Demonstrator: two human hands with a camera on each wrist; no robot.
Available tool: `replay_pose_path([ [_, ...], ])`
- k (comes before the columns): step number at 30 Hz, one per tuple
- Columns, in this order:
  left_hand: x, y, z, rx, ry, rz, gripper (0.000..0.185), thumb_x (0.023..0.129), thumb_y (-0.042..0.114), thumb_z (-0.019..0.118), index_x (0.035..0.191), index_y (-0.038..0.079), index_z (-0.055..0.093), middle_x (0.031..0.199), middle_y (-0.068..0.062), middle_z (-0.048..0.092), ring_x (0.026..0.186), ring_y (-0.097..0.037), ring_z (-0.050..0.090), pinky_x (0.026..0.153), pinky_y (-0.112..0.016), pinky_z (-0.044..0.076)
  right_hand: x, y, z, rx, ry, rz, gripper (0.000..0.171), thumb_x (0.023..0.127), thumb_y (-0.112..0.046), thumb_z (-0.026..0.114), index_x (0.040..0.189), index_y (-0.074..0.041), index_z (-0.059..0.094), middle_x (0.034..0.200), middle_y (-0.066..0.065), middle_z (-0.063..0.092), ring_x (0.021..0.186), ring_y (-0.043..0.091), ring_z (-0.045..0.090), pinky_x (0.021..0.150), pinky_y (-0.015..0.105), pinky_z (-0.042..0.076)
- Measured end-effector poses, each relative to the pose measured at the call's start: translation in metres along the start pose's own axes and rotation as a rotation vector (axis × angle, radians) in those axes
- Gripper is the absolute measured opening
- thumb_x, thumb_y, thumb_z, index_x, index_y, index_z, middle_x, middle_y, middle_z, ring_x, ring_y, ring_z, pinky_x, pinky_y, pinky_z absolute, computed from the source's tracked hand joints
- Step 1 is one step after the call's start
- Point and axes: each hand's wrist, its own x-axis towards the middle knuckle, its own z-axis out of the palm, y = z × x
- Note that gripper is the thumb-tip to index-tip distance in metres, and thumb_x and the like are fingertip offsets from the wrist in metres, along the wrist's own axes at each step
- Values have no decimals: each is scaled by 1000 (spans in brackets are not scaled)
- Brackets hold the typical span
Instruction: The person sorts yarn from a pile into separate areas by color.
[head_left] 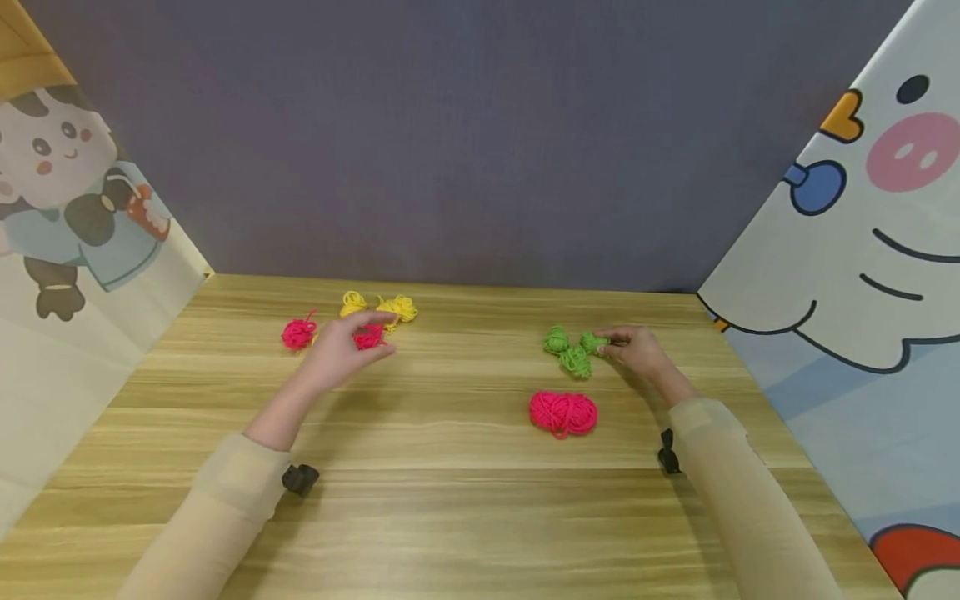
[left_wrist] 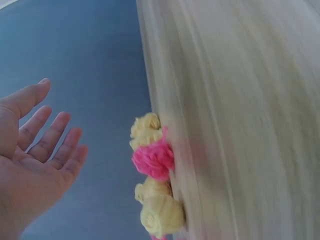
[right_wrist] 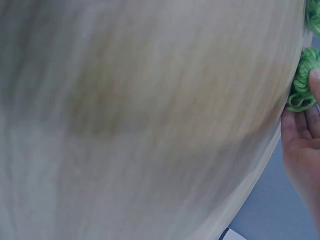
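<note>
My right hand (head_left: 636, 350) pinches a small green yarn ball (head_left: 592, 342) between thumb and fingers. Two more green yarn balls, one at the back (head_left: 556, 340) and one in front (head_left: 576, 362), lie beside it. The right wrist view shows the held green yarn (right_wrist: 303, 80) at its right edge. Over the left side of the table my left hand (head_left: 339, 354) hovers with fingers apart and nothing in them. Behind it are yellow yarn balls (head_left: 397, 308) and a pink yarn ball (head_left: 369, 337), partly hidden by the hand; the left wrist view shows pink yarn (left_wrist: 154, 160) between yellow ones.
A larger pink yarn skein (head_left: 563, 413) lies in front of the green balls. Another pink yarn ball (head_left: 298, 333) sits left of my left hand. A grey panel (head_left: 465, 150) rises behind the wooden table (head_left: 450, 517), and printed cloths hang at both sides.
</note>
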Motion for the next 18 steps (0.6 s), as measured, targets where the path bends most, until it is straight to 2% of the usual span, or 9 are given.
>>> replay_pose_path([
  [4, 3, -10, -3, -3, -18, -29, 49, 84, 21, 72, 128, 8, 57, 135, -14, 53, 121, -39, 49, 100, -54, 41, 0, 2, 0, 3, 1, 1, 36, 91, -15, 63, 124, -3, 61, 131, 22, 54, 118, 38, 51, 93, 48, 49],
  [12, 9, -29, -5, 4, -45, -92, 53, 84, 25, 72, 131, 6, 54, 141, -13, 47, 123, -41, 47, 102, -52, 40, 0, 1, 0, -5, 11, 8, 35, 91, -15, 63, 124, -4, 62, 130, 21, 55, 118, 38, 52, 93, 48, 49],
  [18, 13, -34, -7, 90, -56, -105, 52, 86, 23, 70, 131, 5, 54, 141, -15, 47, 124, -43, 44, 101, -55, 40, 1, 2, 1, -20, 5, 19, 34, 91, -17, 63, 123, -6, 62, 131, 21, 55, 118, 38, 52, 93, 48, 49],
])
